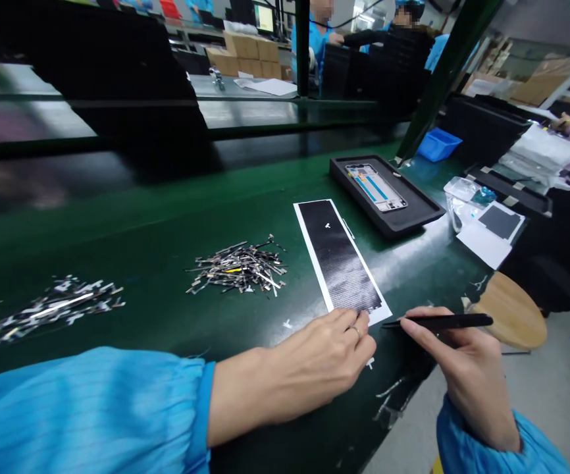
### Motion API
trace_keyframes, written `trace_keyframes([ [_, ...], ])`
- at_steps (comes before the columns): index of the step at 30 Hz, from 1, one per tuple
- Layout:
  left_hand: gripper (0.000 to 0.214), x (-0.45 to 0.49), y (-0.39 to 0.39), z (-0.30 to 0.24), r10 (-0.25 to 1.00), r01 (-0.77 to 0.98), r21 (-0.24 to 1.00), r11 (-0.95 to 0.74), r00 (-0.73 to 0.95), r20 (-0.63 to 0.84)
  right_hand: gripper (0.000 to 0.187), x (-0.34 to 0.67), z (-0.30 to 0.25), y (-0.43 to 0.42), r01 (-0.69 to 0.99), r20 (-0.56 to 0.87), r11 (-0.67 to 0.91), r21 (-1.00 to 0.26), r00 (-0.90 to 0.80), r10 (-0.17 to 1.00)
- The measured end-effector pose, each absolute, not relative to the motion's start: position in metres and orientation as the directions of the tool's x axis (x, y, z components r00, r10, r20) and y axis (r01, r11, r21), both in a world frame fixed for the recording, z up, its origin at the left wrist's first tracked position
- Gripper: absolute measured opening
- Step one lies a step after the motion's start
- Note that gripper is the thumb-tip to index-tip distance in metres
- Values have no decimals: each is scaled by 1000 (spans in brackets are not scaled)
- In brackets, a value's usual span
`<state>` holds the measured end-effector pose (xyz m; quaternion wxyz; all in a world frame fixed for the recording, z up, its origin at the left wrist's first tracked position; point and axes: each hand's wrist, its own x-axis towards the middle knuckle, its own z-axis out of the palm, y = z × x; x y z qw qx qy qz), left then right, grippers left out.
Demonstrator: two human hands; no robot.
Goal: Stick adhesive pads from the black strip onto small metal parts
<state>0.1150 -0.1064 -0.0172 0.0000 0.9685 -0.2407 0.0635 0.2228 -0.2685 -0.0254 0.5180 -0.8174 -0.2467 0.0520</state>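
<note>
Lower centre: left hand (305,362) relaxed, open on black white-edged sheet (337,253) | right hand (463,368) gripping slim black tweezers (438,321) | centre: loose metal strips (238,266) lie heaped

On the surface (156,217): two heaps of metal strips (238,266) at left; a backed adhesive sheet (339,257) to their right; behind it, a tray (408,210) holding a phone frame (371,187); a plastic bin (439,143) beyond.

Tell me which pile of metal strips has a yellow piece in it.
The darker pile, next to the black sheet on white backing, holds a yellow piece; the silvery pile further left shows none.
</note>
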Motion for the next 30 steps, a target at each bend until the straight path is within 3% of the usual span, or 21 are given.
trace_keyframes([
  [5,26,113,-104,-23,-483,-488,-40,-872,845,232,18,225,-33,-254,171,93,-208,-963,936,339],
  [11,35,113,-105,-25,-486,-490,-56,-870,832,266,17,225,-37,-251,112,42,-201,-973,946,323],
  [30,31,114,-105,-27,-478,-491,-46,-870,818,319,13,223,-37,-248,134,57,-213,-968,942,332],
])
